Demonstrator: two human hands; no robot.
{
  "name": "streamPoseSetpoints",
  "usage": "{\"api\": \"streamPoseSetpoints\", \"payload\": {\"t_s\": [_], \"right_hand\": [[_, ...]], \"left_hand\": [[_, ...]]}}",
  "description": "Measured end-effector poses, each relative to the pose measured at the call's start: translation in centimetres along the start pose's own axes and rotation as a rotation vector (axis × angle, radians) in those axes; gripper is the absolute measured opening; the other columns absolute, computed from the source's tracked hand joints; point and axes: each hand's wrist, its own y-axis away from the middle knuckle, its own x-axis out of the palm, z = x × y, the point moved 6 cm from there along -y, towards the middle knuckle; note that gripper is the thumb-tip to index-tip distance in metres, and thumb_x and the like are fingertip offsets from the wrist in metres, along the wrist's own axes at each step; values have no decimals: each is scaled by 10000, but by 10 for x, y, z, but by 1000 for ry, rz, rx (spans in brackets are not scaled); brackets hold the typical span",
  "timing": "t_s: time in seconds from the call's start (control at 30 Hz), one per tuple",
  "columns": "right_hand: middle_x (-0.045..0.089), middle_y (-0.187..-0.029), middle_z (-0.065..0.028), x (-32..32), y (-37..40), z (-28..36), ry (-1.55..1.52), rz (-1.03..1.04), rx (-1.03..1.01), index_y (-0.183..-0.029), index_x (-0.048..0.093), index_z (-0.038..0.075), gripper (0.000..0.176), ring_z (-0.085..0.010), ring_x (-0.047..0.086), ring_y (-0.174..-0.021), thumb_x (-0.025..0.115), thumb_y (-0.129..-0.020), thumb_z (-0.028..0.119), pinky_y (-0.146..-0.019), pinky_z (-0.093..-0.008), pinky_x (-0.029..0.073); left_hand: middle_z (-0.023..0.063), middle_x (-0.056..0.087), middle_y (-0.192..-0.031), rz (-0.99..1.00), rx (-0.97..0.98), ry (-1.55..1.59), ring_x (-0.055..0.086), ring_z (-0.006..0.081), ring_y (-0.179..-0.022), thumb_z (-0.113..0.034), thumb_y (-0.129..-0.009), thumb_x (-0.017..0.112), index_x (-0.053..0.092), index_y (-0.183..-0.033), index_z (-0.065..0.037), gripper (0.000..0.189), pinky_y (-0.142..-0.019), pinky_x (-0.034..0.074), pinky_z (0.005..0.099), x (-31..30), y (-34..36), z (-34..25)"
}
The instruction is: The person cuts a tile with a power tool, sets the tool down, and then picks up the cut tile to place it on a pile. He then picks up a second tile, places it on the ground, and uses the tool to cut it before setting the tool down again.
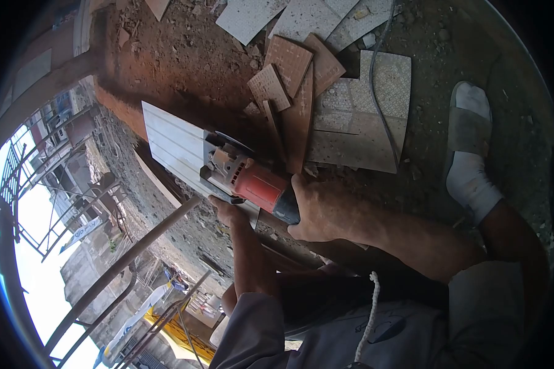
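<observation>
A red and black angle grinder (260,186) lies across a pale striped tile (175,141), its metal head and dark disc over the tile. My right hand (314,210) is closed around the grinder's black rear end. My left hand (226,212) grips the near edge of the tile, just below the grinder head; some of its fingers are hidden behind the tile. The tile is tilted above the soil. Where the disc meets the tile is partly covered by the tool.
Brown tile pieces (289,64) and patterned pale tiles (366,111) lie beyond the grinder. A grey cable (375,92) crosses them. My sandalled foot (469,120) rests on dirt at the right. A long pole (129,258) and metal frames stand at the left.
</observation>
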Motion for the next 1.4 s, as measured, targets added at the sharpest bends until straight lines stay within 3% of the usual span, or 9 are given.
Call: {"api": "streamPoseSetpoints", "payload": {"t_s": [0.17,0.27,0.33,0.47,0.9,1.27,1.33,1.37,1.4], "right_hand": [[659,-895,-306,1,4,-2,3,-13,0,-1146,432,-136,670,-422,693,-815,722,-724,297,-782,-465,568],[657,-881,-308,0,5,-2,4,-30,-7,-1133,434,-132,663,-426,692,-805,728,-722,297,-774,-470,568],[656,-873,-308,1,7,-4,2,-30,-5,-1125,435,-130,658,-428,691,-799,731,-721,298,-768,-472,568],[653,-856,-306,0,10,-4,-12,-26,-16,-1107,440,-120,642,-432,690,-785,735,-723,301,-755,-473,569],[652,-841,-294,-1,19,-6,6,-37,-40,-1096,440,-106,629,-415,691,-768,740,-721,300,-736,-465,570],[663,-877,-299,-12,10,6,-23,1,-18,-1147,432,-127,674,-413,694,-801,729,-716,298,-757,-462,571],[663,-888,-306,-11,7,7,-35,4,-19,-1161,430,-135,688,-414,694,-809,727,-716,298,-763,-462,571],[662,-894,-310,-3,2,2,0,6,-11,-1165,430,-138,692,-415,693,-815,726,-718,300,-767,-462,570],[661,-899,-315,2,0,-1,35,8,-4,-1168,431,-142,697,-416,692,-821,725,-719,302,-772,-463,569]], "left_hand": [[284,563,-1290,-16,-110,210,586,379,-1151,-545,-1024,286,390,-1484,-118,636,-945,488,484,1,0,3],[269,557,-1304,28,-180,291,605,371,-1127,-439,-1042,327,298,-1526,-159,560,-913,522,465,1,2,3],[259,542,-1323,58,18,-147,626,356,-1100,-288,-1045,354,159,-1558,-197,556,-872,564,439,5,-19,14],[257,525,-1341,95,10,-57,642,347,-1077,-175,-1032,354,50,-1564,-228,614,-840,592,420,12,-52,42],[254,576,-1280,98,-17,-14,678,354,-1016,-266,-997,493,68,-1565,-234,711,-789,615,422,15,-74,64],[276,548,-1307,97,-87,145,626,380,-1097,-365,-1002,462,76,-1564,-245,692,-860,575,459,11,-47,45],[297,561,-1283,19,45,-11,619,393,-1091,-486,-1003,409,244,-1535,-108,672,-877,547,476,1,-15,13],[297,561,-1283,20,43,-9,619,393,-1091,-486,-1003,409,244,-1535,-108,672,-877,547,476,-1,2,-2],[307,569,-1266,-8,-28,75,615,404,-1093,-539,-997,376,341,-1470,-27,698,-886,531,480,-4,18,-15]]}}
